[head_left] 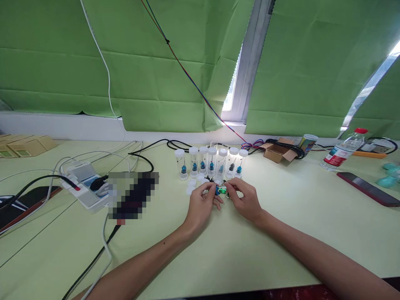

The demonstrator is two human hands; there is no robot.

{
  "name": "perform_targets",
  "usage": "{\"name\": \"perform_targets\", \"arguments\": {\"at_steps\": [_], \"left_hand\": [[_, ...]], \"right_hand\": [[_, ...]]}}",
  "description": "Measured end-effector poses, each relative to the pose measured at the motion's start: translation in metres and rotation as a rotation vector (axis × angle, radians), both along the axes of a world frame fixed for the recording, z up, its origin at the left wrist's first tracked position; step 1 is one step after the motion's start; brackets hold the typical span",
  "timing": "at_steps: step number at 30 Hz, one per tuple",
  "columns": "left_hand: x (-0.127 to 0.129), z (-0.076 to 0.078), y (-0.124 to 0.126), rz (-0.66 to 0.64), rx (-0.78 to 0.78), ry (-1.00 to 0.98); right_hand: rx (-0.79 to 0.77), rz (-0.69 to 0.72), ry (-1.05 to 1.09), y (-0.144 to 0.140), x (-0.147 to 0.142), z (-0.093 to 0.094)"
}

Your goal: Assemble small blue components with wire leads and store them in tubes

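Observation:
My left hand (201, 204) is closed, thumb and fingertips pinching the blue end of a small blue-and-green part (222, 190). From the other side, my right hand (245, 199) has its thumb and index finger closed at the green end, where a bit of metal shows. The part is too small to name, and fingers hide some of it. Just behind my hands stands a row of several clear plastic tubes (211, 161) with white caps, upright, most with a blue piece inside. White round caps (191, 186) lie beside my left hand.
A white power strip (89, 187) with plugs and cables lies at left, near a blurred dark object (134, 196). An open cardboard box (279, 152), a can (308, 143), a water bottle (343, 150) and a phone (368, 189) are at right. Cardboard boxes (26, 146) sit far left.

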State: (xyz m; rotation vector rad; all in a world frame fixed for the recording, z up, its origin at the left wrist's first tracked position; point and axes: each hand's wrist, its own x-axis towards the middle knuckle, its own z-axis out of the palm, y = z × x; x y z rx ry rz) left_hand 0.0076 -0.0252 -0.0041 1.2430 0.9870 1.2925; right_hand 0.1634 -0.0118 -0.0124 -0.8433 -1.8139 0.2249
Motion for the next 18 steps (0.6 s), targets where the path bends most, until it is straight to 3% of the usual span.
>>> {"name": "perform_targets", "arguments": {"at_steps": [18], "left_hand": [[0.0001,0.0037,-0.0011,-0.017,0.041,-0.042]], "right_hand": [[-0.073,-0.061,0.082,-0.0001,-0.0008,0.0012]]}}
